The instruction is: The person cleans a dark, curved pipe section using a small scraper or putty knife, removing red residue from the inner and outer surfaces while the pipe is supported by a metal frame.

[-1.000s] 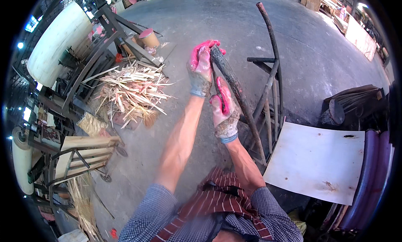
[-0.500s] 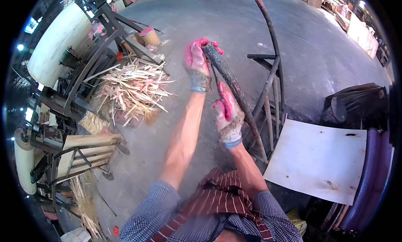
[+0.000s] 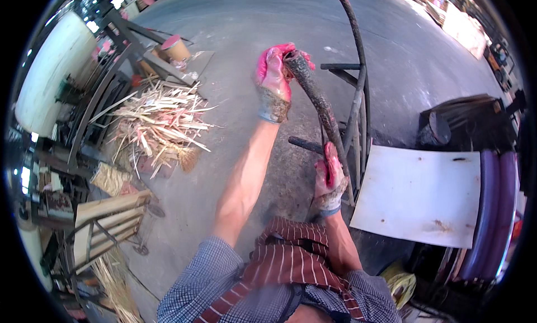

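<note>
Tubular frame (image 3: pixel 316 95), dark, rough: left hand (image 3: pixel 274 77) wraps fingers round its end; right hand (image 3: pixel 330 184) curls fingers lower, hold unclear.

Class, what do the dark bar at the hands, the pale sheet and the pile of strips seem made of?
Dark bar: probably metal, rough finish, judging by its mottled crust. Pale sheet: likely wood veneer, matt, given its thinness and knot-like spots. Pile of strips: apparently raw wood, unfinished, from its splintery, straw-coloured pieces.

Scuffed grey floor (image 3: pixel 403 82), bright openings (image 3: pixel 117 1) upper left
</note>
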{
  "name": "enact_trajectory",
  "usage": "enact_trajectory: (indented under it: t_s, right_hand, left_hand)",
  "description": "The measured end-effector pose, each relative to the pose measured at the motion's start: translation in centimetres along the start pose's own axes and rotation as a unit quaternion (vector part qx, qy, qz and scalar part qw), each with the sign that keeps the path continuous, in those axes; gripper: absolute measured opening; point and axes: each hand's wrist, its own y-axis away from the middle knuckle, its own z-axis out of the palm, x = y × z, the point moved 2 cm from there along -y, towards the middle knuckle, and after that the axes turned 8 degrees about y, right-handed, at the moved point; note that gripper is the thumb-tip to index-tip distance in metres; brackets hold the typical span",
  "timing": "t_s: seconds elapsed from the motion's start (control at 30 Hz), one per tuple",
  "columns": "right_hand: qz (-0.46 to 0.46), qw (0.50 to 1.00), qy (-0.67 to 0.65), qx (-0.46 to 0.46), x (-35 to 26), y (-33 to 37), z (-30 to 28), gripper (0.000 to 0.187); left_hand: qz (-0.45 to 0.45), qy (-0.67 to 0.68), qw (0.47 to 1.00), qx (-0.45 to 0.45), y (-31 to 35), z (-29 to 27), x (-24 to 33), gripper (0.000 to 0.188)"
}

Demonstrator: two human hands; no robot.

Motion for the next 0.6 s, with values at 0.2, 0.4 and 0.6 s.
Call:
enact_trajectory:
  t_s: [0.2, 0.4, 0.6]
  right_hand:
    - [0.003, 0.999, 0.025, 0.026, -5.8, -6.4, 4.5, 0.040]
    - [0.017, 0.989, 0.148, 0.023, -10.0, -9.7, 4.5, 0.035]
    - [0.066, 0.995, 0.071, 0.006, -5.8, -3.2, 2.2, 0.047]
  left_hand:
    - [-0.062, 0.057, 0.996, -0.038, -0.1, 0.3, -1.0, 0.043]
    - [-0.158, 0.127, 0.979, 0.031, -0.9, 0.4, -0.9, 0.039]
    - [-0.118, 0.159, 0.980, -0.032, -0.4, 0.5, -3.0, 0.043]
